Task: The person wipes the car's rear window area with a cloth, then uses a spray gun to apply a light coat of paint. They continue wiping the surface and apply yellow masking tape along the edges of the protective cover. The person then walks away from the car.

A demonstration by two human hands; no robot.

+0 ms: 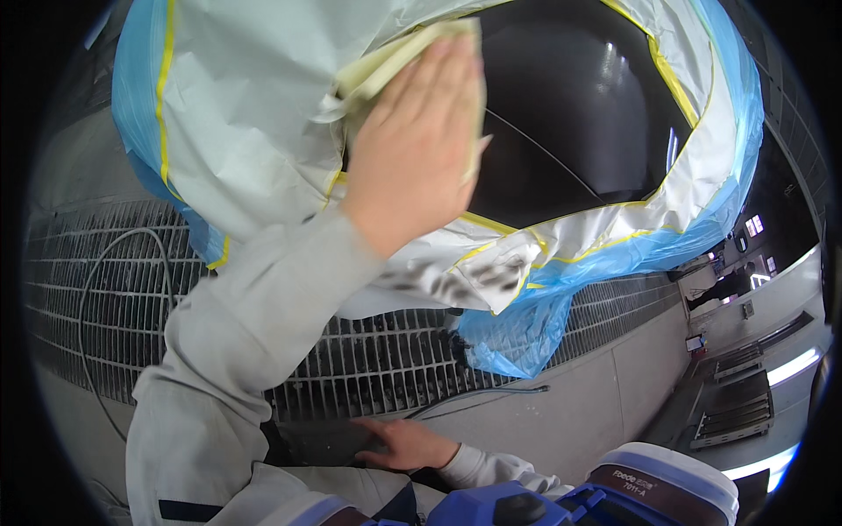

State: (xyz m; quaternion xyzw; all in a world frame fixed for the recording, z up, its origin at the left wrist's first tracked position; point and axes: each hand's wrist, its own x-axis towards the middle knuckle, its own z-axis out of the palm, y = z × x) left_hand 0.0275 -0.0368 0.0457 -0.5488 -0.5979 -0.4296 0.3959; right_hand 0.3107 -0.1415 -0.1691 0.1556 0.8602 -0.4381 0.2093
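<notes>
Left hand (pixel 417 149): laid flat over a pale yellow folded cloth (pixel 373 74), fingers straight and close together, pointing to the far side. The palm bears down on the cloth; whether the thumb pinches its edge cannot be told. The cloth lies beneath the hand and projects past it at the far left, with a narrow strip showing along the fingers' right side.

Position: hand and cloth are at the left margin of a glossy dark panel (pixel 561 105), whose exposed face extends to the right and carries a thin pale line. White masking sheet (pixel 254 96) surrounds the panel, its border edged with yellow tape (pixel 671 74). Blue film (pixel 517 329) hangs at the near side, beside a dark-smudged patch of the sheet.

Right hand (pixel 412 443): low on the near side, well apart from the cloth, fingers pointing left and parted from the thumb, with no object seen in it.

Surroundings: floor grating (pixel 368 359) beneath the work; a looped hose (pixel 88 289) at the left; a blue respirator (pixel 500 508) along the near edge.
</notes>
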